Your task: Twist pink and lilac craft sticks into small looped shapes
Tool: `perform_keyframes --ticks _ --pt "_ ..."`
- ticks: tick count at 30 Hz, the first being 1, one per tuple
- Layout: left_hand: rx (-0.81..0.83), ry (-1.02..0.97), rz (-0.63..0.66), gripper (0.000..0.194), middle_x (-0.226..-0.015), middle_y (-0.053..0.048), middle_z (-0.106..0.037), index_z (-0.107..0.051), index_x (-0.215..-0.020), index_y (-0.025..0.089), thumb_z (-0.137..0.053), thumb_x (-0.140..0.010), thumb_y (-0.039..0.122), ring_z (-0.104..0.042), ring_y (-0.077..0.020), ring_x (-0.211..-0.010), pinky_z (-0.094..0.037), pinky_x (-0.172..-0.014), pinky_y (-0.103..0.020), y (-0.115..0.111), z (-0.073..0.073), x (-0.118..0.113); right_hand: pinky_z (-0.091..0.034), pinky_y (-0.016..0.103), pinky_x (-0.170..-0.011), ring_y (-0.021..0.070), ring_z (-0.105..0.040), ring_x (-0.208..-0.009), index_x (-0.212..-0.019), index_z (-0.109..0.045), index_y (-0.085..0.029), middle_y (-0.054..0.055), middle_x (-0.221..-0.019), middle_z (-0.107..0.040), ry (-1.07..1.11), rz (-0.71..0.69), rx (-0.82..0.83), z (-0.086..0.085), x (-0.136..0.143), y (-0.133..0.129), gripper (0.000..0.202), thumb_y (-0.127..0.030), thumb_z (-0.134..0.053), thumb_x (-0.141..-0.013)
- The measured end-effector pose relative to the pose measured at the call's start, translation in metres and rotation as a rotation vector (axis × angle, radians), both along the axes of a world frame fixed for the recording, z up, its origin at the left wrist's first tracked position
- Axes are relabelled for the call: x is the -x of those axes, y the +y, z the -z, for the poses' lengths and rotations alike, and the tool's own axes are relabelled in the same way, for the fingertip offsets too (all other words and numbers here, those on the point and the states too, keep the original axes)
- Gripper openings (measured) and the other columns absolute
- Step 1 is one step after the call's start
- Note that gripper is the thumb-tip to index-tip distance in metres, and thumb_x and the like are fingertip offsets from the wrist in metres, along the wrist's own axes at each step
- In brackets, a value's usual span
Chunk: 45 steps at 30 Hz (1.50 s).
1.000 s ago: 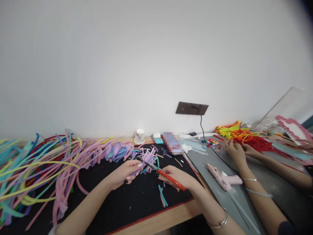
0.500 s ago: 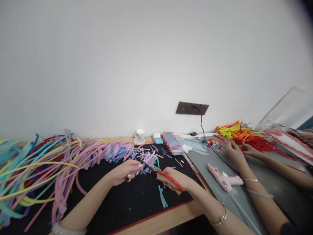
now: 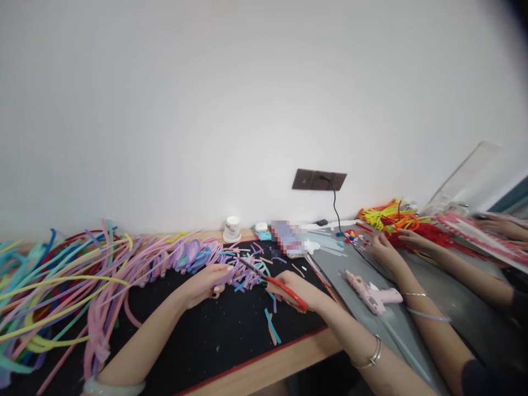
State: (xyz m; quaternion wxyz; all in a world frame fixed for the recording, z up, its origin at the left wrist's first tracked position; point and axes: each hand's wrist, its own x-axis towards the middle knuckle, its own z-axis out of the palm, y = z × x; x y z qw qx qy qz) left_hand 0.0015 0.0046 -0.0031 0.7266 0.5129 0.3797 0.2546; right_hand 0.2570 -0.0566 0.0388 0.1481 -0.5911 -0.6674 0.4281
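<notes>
My right hand is wrapped round the red handles of a pair of scissors, whose dark blades point up and left. Just left of the blade tips, my left hand pinches a purple fuzzy strip. Beyond both hands lies a scatter of short purple, pink and blue cut pieces on the black mat. A teal piece and a beige piece lie below my right hand. Looped pastel bundles sit in a row behind my left hand.
Long coloured fuzzy strips cover the left side. A paper cup stands by the wall. At right are a pink glue gun, a black cable, and another person's hands near yellow, orange and red strips.
The view has shifted slightly. My left hand has moved a little left, away from the scissors, and the blades now show more clearly between my hands.
</notes>
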Motion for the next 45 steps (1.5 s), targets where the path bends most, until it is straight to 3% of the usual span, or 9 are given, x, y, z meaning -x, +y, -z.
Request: perform_keyframes --ticks 5,8,13,17,23,28,34,38,45 --pt "0.074 -0.116 -0.025 0.033 -0.093 -0.004 -0.062 -0.060 -0.101 0.020 -0.061 -0.081 0.046 -0.048 -0.0082 -0.060 -0.037 -0.050 -0.019 -0.003 -0.004 0.001 -0.027 0.025 -0.047 0.0137 -0.047 -0.050 -0.051 -0.046 -0.018 0.003 -0.051 -0.052 -0.455 0.183 -0.369 0.001 -0.012 0.006 0.036 -0.040 -0.059 -0.077" --pt "0.082 -0.124 0.034 0.040 -0.104 -0.004 -0.064 -0.054 -0.114 0.024 -0.065 -0.077 0.032 -0.051 -0.0082 -0.064 -0.039 -0.053 -0.018 -0.006 -0.007 0.001 -0.031 0.028 -0.052 0.0211 -0.058 -0.059 -0.062 -0.056 -0.017 0.011 -0.064 -0.062 -0.647 0.236 -0.427 0.011 -0.011 0.006 0.024 -0.036 -0.061 -0.076" --pt "-0.086 0.022 0.014 0.025 -0.089 -0.001 -0.068 -0.054 -0.095 0.020 -0.064 -0.071 0.023 -0.057 -0.0092 -0.066 -0.044 -0.060 -0.020 -0.009 -0.008 0.000 -0.037 0.030 -0.058 0.0267 -0.064 -0.074 -0.083 -0.061 -0.015 0.015 -0.081 -0.067 -0.733 0.228 -0.397 0.012 -0.005 0.001 0.017 -0.031 -0.063 -0.078" --pt "-0.185 0.151 0.047 0.020 -0.075 -0.002 -0.069 -0.059 -0.090 0.017 -0.059 -0.070 0.022 -0.066 -0.0154 -0.074 -0.050 -0.072 -0.027 -0.011 -0.009 -0.005 -0.037 0.028 -0.062 0.0215 -0.063 -0.075 -0.080 -0.059 -0.017 0.011 -0.082 -0.067 -0.625 0.180 -0.491 -0.005 0.009 -0.002 0.020 -0.033 -0.052 -0.088" --pt "-0.195 0.149 0.023 0.021 -0.087 -0.006 -0.072 -0.062 -0.090 0.017 -0.060 -0.072 0.028 -0.069 -0.0194 -0.084 -0.052 -0.074 -0.028 -0.015 -0.009 -0.011 -0.031 0.023 -0.057 0.0152 -0.059 -0.071 -0.089 -0.061 -0.017 0.004 -0.080 -0.066 -0.390 -0.181 -0.436 -0.005 0.055 0.003 0.021 -0.038 -0.059 -0.084" --pt "-0.162 0.088 -0.080 0.038 -0.097 -0.008 -0.071 -0.057 -0.101 0.018 -0.065 -0.074 0.043 -0.070 -0.0198 -0.086 -0.052 -0.072 -0.027 -0.013 -0.012 -0.010 -0.029 0.024 -0.057 0.0121 -0.052 -0.061 -0.072 -0.056 -0.015 0.003 -0.066 -0.059 -0.323 -0.166 -0.454 0.005 0.064 0.031 0.026 -0.016 -0.039 -0.091" --pt "-0.396 0.146 -0.321 0.039 -0.062 0.002 -0.060 -0.056 -0.099 0.017 -0.060 -0.077 0.048 -0.063 -0.0139 -0.053 -0.049 -0.052 -0.024 -0.002 -0.004 -0.007 -0.028 0.023 -0.057 0.0114 -0.046 -0.059 -0.066 -0.050 -0.017 0.001 -0.063 -0.054 -0.207 -0.250 -0.471 0.007 0.060 0.049 0.027 -0.018 -0.038 -0.091" --pt "-0.531 0.220 -0.314 0.031 -0.060 0.003 -0.059 -0.057 -0.093 0.016 -0.053 -0.083 0.045 -0.057 -0.0114 -0.046 -0.045 -0.047 -0.023 -0.001 0.001 -0.007 -0.029 0.024 -0.060 0.0126 -0.048 -0.065 -0.074 -0.053 -0.016 0.003 -0.072 -0.058 -0.192 -0.229 -0.518 0.010 0.065 0.046 0.026 -0.023 -0.037 -0.093" --pt "-0.423 0.127 -0.285 0.036 -0.065 0.001 -0.064 -0.058 -0.104 0.016 -0.062 -0.077 0.039 -0.065 -0.0160 -0.060 -0.053 -0.060 -0.028 -0.004 -0.001 -0.011 -0.027 0.024 -0.059 0.0124 -0.047 -0.063 -0.073 -0.052 -0.017 0.001 -0.068 -0.055 -0.144 -0.157 -0.570 0.018 0.064 0.043 0.025 -0.022 -0.038 -0.093"
